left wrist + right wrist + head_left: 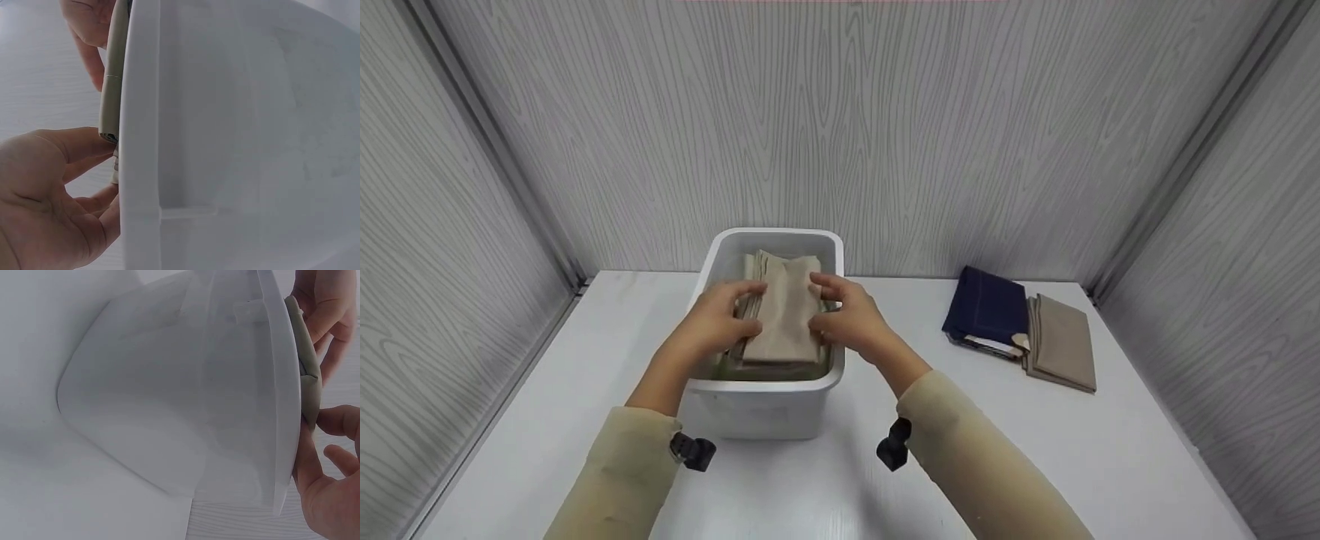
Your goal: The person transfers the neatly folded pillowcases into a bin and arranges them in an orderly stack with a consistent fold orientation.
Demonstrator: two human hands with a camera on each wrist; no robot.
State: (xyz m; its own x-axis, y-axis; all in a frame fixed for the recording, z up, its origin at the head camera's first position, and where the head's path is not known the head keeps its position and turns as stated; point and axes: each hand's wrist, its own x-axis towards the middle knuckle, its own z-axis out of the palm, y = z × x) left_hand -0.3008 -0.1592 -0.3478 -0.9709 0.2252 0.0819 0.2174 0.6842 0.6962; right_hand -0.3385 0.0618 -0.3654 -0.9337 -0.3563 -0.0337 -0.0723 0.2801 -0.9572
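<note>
A folded beige cloth lies lengthwise at the mouth of a white plastic bin. My left hand holds its left long edge with thumb and fingers spread along it. On the opposite edge, my right hand pinches the cloth in the same way. More folded fabric shows beneath and to the left, with a greenish layer at the near end of the bin. From the side, the right wrist view has the cloth standing slightly above the rim. The bin wall hides the lower contents in the left wrist view.
At the right of the white table lies a folded navy cloth with a pale edge and a tan patch. Against it rests another folded beige cloth. Grey wood-grain panels enclose the back and both sides.
</note>
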